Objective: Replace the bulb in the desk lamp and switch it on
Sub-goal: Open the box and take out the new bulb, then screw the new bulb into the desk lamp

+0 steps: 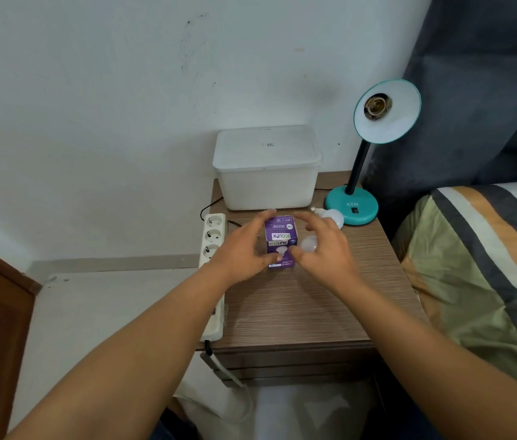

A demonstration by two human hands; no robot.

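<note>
The right hand [323, 249] covers most of a white bulb [309, 243], so its base is hidden. The left hand [244, 249] hides the purple box's [281, 241] left side. The far bulb [330, 216] is blurred, possibly lying on its side. The power strip's [212, 249] middle disappears behind the left forearm.

Both bare forearms reach forward, converging. The left hand [244, 249] is closed around the box [281, 239] — fingers over its top, thumb low in front. The right hand [327, 249] cups a bulb [309, 243] just beside it, fingers curled.
</note>
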